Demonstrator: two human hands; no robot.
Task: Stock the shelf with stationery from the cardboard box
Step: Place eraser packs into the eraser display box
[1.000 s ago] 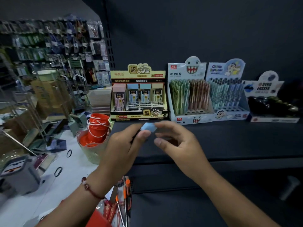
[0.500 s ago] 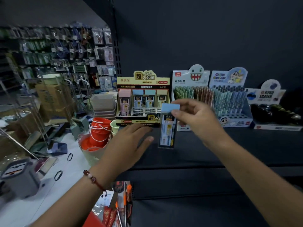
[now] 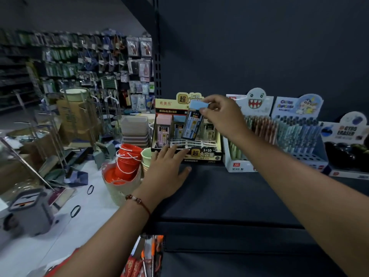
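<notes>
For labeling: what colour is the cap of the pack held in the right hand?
Light blue cap, pinched by the right hand; head view.

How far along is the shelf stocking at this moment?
Done: four display boxes already stand along the shelf. In hand: the right hand pinches a blue-capped lead case above the yellow display box, whose front the left hand steadies. Left: seating that case. The cardboard box is out of view.

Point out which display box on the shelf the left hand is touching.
The yellow lead-refill display box, leftmost of four; the left hand rests at its front edge.
</notes>
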